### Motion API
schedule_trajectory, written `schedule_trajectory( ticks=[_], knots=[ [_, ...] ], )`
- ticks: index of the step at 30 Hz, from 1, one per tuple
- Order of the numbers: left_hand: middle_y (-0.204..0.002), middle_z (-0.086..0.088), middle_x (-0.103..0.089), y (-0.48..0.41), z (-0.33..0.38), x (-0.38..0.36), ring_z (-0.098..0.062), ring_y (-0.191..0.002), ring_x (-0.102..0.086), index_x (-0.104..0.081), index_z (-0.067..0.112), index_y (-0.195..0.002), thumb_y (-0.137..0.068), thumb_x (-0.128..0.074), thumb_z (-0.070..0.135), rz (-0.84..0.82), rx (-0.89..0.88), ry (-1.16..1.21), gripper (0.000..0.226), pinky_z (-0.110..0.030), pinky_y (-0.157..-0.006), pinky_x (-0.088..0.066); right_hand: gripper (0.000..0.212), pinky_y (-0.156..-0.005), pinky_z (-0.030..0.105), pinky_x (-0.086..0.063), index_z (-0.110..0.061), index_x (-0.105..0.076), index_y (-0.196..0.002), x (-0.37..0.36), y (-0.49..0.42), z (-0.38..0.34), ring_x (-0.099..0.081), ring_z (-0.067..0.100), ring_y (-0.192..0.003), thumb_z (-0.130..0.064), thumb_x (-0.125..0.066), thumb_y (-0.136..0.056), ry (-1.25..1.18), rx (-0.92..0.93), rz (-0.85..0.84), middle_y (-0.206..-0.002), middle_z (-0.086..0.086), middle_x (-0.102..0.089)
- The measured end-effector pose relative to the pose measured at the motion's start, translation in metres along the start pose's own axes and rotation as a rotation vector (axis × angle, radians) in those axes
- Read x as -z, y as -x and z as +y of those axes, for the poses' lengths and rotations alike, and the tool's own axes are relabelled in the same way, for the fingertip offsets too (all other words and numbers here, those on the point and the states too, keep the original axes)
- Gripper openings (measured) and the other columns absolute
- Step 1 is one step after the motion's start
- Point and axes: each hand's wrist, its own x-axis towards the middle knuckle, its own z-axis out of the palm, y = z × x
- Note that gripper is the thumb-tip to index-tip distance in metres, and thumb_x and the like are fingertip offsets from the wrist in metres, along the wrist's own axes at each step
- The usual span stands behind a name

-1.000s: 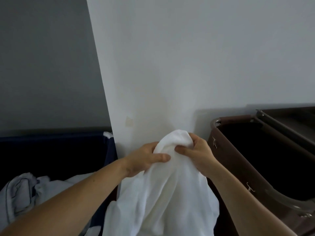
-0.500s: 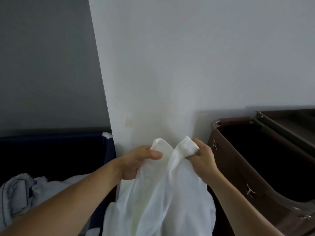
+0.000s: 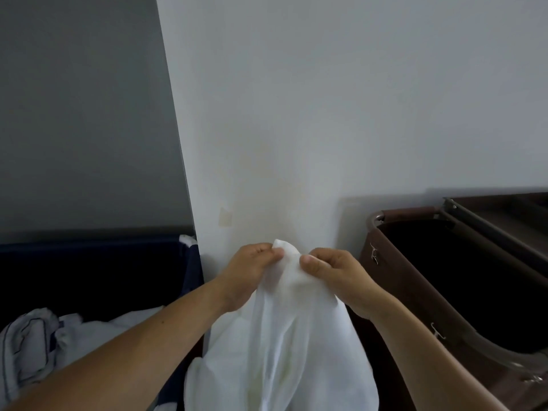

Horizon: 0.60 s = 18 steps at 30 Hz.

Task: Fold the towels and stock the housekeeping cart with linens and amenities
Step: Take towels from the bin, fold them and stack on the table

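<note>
step: you hunt the towel (image 3: 284, 336) edge, fold not begun
left hand (image 3: 247, 272): pinches top hem
right hand (image 3: 335, 275): pinches hem too
next: likely slide hands apart to corners

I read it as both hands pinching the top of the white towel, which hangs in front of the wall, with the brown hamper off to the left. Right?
Not quite: the brown hamper stands to the right, not the left, as the head view shows. The rest holds: the left hand and right hand both pinch the top of the white towel, which hangs in front of the wall.
</note>
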Motion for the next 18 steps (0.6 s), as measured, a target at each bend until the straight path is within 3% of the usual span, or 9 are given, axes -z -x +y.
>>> schedule_trajectory(
  ticks=[3,6,11,15,18],
  knots=[
    [-0.107,-0.019,-0.072,0.004,0.001,-0.003,-0.038,-0.106,-0.066,-0.073,0.003,-0.105,-0.099,-0.055,0.029,-0.033,0.011,-0.009,0.032,-0.056,-0.097,-0.050,0.014,-0.070,0.024,-0.052,-0.030,-0.077,-0.080,-0.008,-0.002,-0.004,-0.066,0.008,-0.074,-0.027,-0.069,-0.091,0.034,0.137,0.143,-0.080,-0.006,-0.073],
    [-0.109,-0.020,-0.071,0.007,0.000,-0.007,-0.041,-0.109,-0.064,-0.073,0.002,-0.106,-0.100,-0.052,0.030,-0.049,0.008,0.036,0.035,-0.059,-0.098,-0.048,0.027,-0.064,0.010,-0.049,-0.043,-0.076,-0.078,-0.013,-0.004,-0.008,-0.067,-0.002,-0.074,-0.018,-0.072,-0.090,0.093,0.177,0.250,-0.083,-0.012,-0.075],
    [-0.114,-0.034,-0.062,0.008,-0.005,-0.009,-0.052,-0.109,-0.058,-0.068,-0.003,-0.110,-0.104,-0.044,0.027,-0.099,-0.040,-0.008,0.039,-0.064,-0.099,-0.042,0.012,-0.058,0.011,-0.047,-0.033,-0.074,-0.072,-0.014,-0.007,-0.002,-0.065,-0.002,-0.066,-0.030,-0.079,-0.082,0.208,0.106,0.335,-0.073,-0.015,-0.072],
    [-0.107,-0.035,-0.061,0.008,-0.006,-0.011,-0.035,-0.092,-0.059,-0.069,-0.001,-0.105,-0.104,-0.042,0.017,-0.110,-0.062,-0.071,0.033,-0.060,-0.095,-0.046,0.011,-0.060,0.012,-0.047,-0.032,-0.071,-0.074,-0.010,-0.008,0.001,-0.063,-0.003,-0.065,-0.033,-0.080,-0.079,0.277,0.091,0.318,-0.072,-0.017,-0.070],
    [-0.109,-0.037,-0.058,0.007,-0.003,-0.010,-0.041,-0.092,-0.059,-0.065,-0.008,-0.109,-0.103,-0.041,0.013,-0.140,-0.065,-0.124,0.032,-0.058,-0.093,-0.049,0.015,-0.061,0.013,-0.046,-0.036,-0.070,-0.076,-0.005,-0.009,0.000,-0.061,-0.003,-0.064,-0.029,-0.082,-0.078,0.307,0.092,0.264,-0.071,-0.016,-0.070]
  ],
)
